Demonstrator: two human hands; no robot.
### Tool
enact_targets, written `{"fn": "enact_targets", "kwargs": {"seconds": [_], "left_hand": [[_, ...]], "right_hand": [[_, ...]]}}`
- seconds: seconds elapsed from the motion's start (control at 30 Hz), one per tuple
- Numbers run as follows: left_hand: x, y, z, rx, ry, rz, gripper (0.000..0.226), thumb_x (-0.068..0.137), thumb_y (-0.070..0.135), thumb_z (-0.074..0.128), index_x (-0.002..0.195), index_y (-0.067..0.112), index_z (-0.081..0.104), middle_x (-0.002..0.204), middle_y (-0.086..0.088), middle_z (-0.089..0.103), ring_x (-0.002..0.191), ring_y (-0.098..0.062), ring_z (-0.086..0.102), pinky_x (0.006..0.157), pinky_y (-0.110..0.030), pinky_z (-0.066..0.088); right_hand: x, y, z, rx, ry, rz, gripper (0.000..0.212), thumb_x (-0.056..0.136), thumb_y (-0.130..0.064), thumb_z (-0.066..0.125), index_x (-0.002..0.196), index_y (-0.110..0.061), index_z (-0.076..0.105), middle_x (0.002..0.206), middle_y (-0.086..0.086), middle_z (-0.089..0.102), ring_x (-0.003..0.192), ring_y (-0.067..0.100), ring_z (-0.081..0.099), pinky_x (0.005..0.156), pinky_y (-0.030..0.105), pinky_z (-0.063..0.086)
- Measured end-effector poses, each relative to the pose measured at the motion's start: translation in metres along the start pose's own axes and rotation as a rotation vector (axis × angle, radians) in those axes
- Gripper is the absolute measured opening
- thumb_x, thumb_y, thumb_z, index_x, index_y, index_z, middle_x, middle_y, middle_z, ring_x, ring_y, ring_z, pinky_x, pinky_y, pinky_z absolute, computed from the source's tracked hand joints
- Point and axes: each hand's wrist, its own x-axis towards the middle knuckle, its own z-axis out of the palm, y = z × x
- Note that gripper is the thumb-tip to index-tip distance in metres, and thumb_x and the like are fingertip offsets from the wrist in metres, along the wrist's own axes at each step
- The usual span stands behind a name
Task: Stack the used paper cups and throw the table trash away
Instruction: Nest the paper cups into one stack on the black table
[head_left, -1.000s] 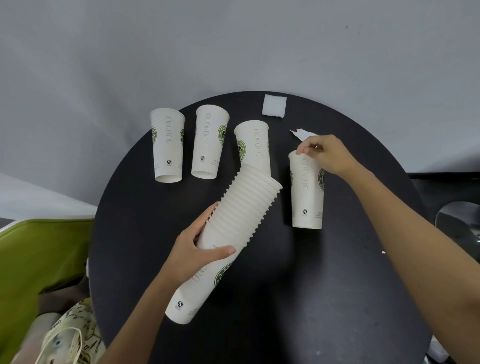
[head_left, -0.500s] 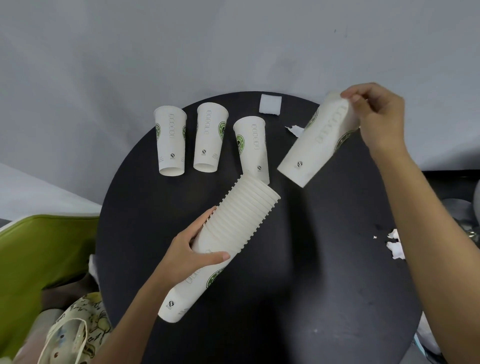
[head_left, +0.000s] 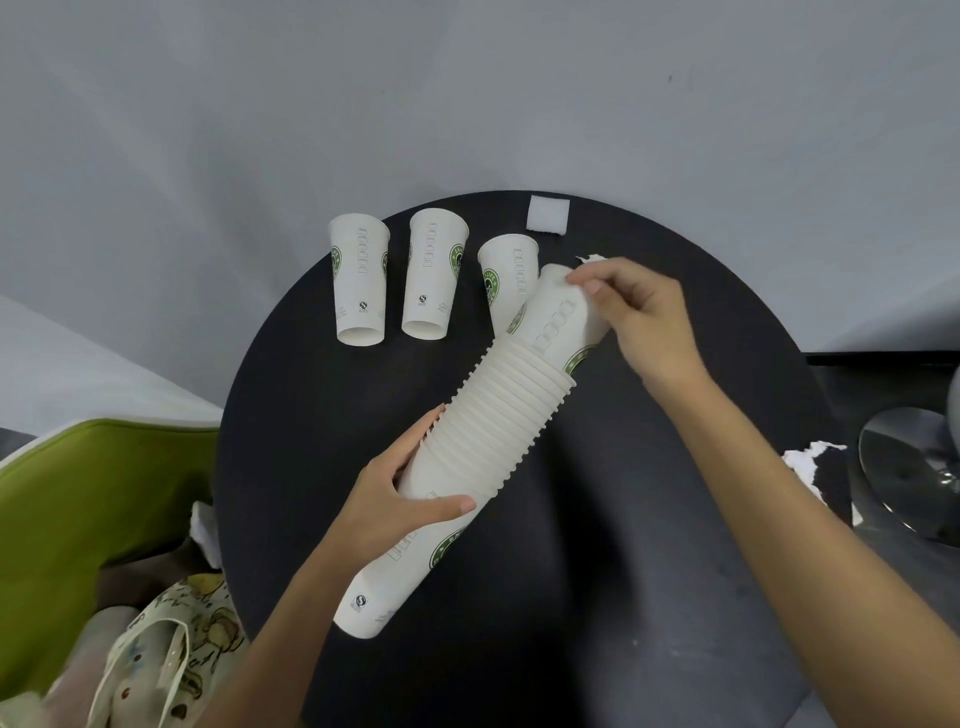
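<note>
Fingers of the left hand are curled round a long stack of nested white paper cups, with the thumb laid across its near side, so that the stack is gripped about midway along. The stack is held slanting over the round black worktop, closed end toward the person and ribbed rims pointing up and away (whether the low end touches the worktop cannot be told). A single white paper cup with a green logo is seated partly in the open end of the stack. Its far end is pinched between the thumb and fingertips of the right hand.

Three more white paper cups are set in a row on the far part of the worktop: the left cup, the middle cup and the right cup, the last partly hidden behind the held cup. Whether they stand or lie cannot be told. A white square pad is seen at the far edge, and a torn white paper scrap just beyond the right hand. Crumpled white paper is seen at the right edge of the worktop, near a shiny metal base. A green seat and a printed cloth bag are seen at the left.
</note>
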Motion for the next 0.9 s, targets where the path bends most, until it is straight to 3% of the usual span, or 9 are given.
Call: {"fn": "enact_targets", "kwargs": {"seconds": [0.1,0.2,0.33,0.5,0.73,0.9], "left_hand": [[-0.002,0.0,0.0,-0.005,0.004,0.001,0.1,0.058,0.039,0.088,0.145,0.04,0.039,0.14,0.027,0.05,0.131,0.003,0.046,0.11,-0.032,0.041],[-0.002,0.0,0.0,-0.005,0.007,0.001,0.098,0.062,0.031,0.09,0.146,0.04,0.039,0.139,0.027,0.05,0.13,0.002,0.047,0.108,-0.032,0.042],[-0.004,-0.001,0.0,-0.012,0.018,0.004,0.094,0.068,0.018,0.089,0.146,0.038,0.039,0.139,0.027,0.051,0.129,0.003,0.047,0.108,-0.03,0.043],[-0.005,-0.003,-0.001,-0.024,0.017,0.007,0.095,0.065,0.024,0.09,0.145,0.038,0.04,0.139,0.025,0.052,0.129,0.001,0.048,0.108,-0.032,0.043],[-0.009,-0.007,0.0,-0.045,0.017,-0.003,0.097,0.063,0.03,0.09,0.145,0.039,0.04,0.139,0.025,0.052,0.13,0.001,0.049,0.11,-0.036,0.042],[-0.007,-0.008,-0.002,-0.045,0.034,-0.005,0.097,0.059,0.04,0.088,0.144,0.041,0.04,0.137,0.027,0.053,0.128,0.003,0.049,0.107,-0.032,0.044]], "right_hand": [[-0.015,-0.001,0.015,-0.029,-0.122,-0.002,0.028,0.094,-0.003,0.051,0.087,-0.023,0.069,0.084,-0.003,0.068,0.077,0.01,0.058,0.076,0.015,0.041],[-0.026,-0.004,0.024,-0.03,-0.176,0.009,0.026,0.095,-0.007,0.051,0.088,-0.025,0.069,0.078,0.023,0.059,0.063,0.025,0.04,0.06,0.021,0.034],[-0.037,-0.006,0.035,-0.039,-0.168,0.026,0.023,0.096,-0.01,0.051,0.089,-0.023,0.069,0.076,0.011,0.062,0.057,0.012,0.035,0.056,0.017,0.031],[-0.045,-0.008,0.041,-0.045,-0.132,0.041,0.019,0.096,-0.008,0.05,0.095,-0.011,0.068,0.063,-0.031,0.057,0.06,-0.008,0.052,0.062,0.005,0.036],[-0.046,-0.007,0.044,-0.081,-0.179,0.042,0.019,0.096,-0.007,0.05,0.096,-0.009,0.069,0.068,-0.034,0.059,0.064,-0.015,0.053,0.063,0.003,0.037],[-0.033,-0.003,0.038,-0.048,-0.16,0.042,0.02,0.097,-0.01,0.05,0.099,-0.016,0.069,0.069,-0.021,0.06,0.061,-0.001,0.049,0.064,0.01,0.038]]}}
